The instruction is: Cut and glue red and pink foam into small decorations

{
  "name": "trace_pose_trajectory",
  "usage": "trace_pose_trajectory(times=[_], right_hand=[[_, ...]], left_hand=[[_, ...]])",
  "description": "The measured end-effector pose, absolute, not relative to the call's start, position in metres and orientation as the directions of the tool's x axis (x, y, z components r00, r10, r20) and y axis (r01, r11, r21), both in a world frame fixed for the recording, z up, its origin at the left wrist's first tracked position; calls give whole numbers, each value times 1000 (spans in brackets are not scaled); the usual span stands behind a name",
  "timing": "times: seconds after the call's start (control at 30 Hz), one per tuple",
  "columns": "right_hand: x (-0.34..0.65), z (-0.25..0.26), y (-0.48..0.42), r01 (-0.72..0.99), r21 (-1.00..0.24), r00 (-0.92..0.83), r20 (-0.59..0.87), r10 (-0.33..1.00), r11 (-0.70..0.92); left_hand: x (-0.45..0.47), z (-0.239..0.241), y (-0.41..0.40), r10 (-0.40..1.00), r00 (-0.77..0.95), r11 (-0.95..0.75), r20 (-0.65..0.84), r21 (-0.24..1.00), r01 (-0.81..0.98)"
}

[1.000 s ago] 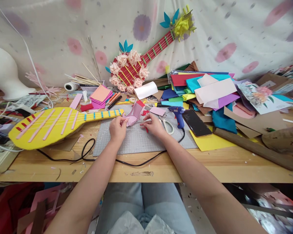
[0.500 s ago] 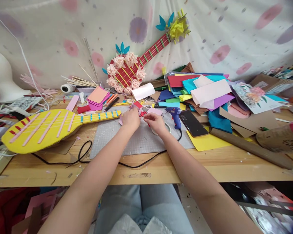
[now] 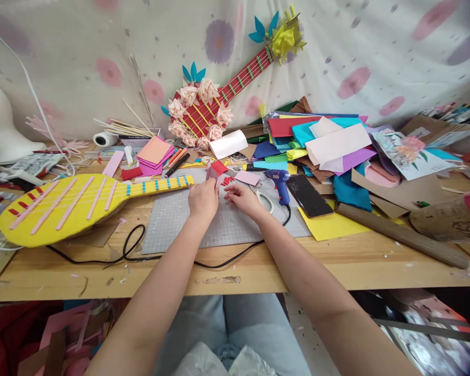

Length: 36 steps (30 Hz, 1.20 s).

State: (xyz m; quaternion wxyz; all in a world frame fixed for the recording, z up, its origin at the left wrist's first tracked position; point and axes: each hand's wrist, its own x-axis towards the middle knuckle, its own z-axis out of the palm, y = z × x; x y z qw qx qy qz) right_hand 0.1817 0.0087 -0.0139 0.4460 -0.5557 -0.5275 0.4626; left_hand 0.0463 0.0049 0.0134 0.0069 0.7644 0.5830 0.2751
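Observation:
My left hand (image 3: 203, 200) is closed around a folded pink piece (image 3: 212, 171), perhaps paper or thin foam, at the back of the grey cutting mat (image 3: 180, 230). A red piece (image 3: 219, 167) lies just beyond it. My right hand (image 3: 241, 199) hovers over the mat with loosely curled fingers apart, and I see nothing held in them. Right behind its fingertips are several small red strips (image 3: 227, 180). Beside them rests a flat pink rectangle (image 3: 247, 178). Scissors (image 3: 265, 202) with pale handles lie to the right of this hand, partly covered by it.
A blue glue gun (image 3: 281, 189) and a phone (image 3: 310, 196) lie to the right. The gun's black cord (image 3: 227, 262) crosses the front. At left lies a yellow lute-shaped craft (image 3: 68, 209); a red flowered one (image 3: 207, 117) leans behind. Coloured sheets (image 3: 337, 146) are heaped at back right.
My left hand has moved slightly left and down, with the pink piece now upright by its fingers. The right hand has drawn back a little from the red strips, its fingers looser.

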Motion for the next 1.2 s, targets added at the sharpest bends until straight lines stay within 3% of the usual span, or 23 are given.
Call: trace_pose_trajectory(times=[0.13, 0.2, 0.37, 0.7, 1.2], right_hand=[[183, -11, 7, -109, -993, -32, -50, 998, -53], [182, -8, 5, -164, -986, -50, -25, 998, -33], [175, -1, -2, -74, -996, -19, 51, 999, 49], [176, -1, -2, 115, -993, 16, 31, 999, 29], [177, -2, 3, 40, -998, 67, -45, 997, -48]], left_hand=[[41, 3, 0, 801, 195, -409, 565, 281, 868], [37, 0, 0, 787, 191, -420, 587, 283, 862], [35, -4, -2, 785, 172, -424, 595, 314, 850], [43, -8, -4, 793, 123, -398, 596, 355, 846], [57, -11, 5, 800, 161, -407, 579, 326, 853]])
